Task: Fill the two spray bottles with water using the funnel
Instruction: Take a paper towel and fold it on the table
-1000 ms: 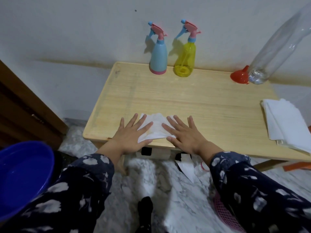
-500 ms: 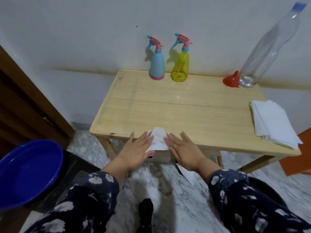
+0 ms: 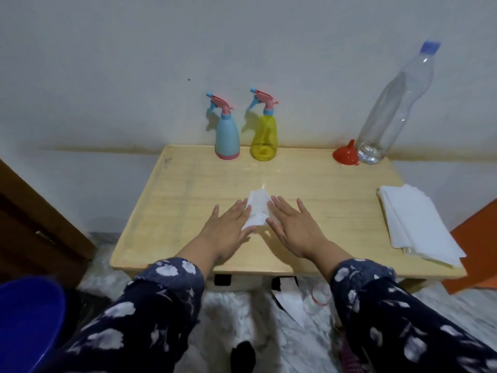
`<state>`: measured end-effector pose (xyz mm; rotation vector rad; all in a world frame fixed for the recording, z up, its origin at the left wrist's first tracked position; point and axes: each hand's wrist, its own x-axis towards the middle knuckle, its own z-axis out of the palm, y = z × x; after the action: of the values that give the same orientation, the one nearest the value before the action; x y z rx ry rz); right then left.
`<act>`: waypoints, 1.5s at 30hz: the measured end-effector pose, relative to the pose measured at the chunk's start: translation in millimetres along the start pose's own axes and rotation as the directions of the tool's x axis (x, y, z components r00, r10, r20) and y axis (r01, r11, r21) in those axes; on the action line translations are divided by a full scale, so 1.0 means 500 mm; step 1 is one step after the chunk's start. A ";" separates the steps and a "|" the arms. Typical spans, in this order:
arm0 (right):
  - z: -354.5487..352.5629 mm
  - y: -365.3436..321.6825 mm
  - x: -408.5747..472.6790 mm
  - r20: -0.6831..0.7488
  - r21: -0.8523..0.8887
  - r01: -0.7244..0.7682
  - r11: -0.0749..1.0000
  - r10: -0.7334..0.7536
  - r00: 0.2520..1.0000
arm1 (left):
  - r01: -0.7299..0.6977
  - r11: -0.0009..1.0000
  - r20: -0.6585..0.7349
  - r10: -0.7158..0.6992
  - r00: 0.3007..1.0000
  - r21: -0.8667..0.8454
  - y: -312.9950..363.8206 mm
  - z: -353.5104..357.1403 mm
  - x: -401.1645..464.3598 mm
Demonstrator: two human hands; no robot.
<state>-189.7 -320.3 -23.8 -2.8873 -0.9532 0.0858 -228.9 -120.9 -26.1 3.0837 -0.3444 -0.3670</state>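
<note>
Both hands flat on a tissue at the middle of the table.

The left hand (image 3: 227,230) and right hand (image 3: 294,229) lie palm down, fingers spread, pinning a white tissue (image 3: 256,212) between them on the wooden table (image 3: 188,189). Beyond the fingertips stand the blue spray bottle (image 3: 227,137) and yellow spray bottle (image 3: 264,135); far right of the right hand sit the red funnel (image 3: 346,156) and clear water bottle (image 3: 395,109).

A home room: small wooden table (image 3: 309,189) against a stained wall (image 3: 107,76) (marble-patterned floor (image 3: 242,313)).
</note>
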 end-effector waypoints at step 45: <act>0.097 0.210 0.150 0.084 -0.003 0.195 0.981 -0.194 0.977 | 0.051 0.997 0.023 -0.049 0.999 -0.057 0.006 0.052 0.227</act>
<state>-71.5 -355.5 -85.3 -2.8023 -1.2493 0.1878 -128.1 -148.3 -77.3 3.0383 -0.2530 -0.4042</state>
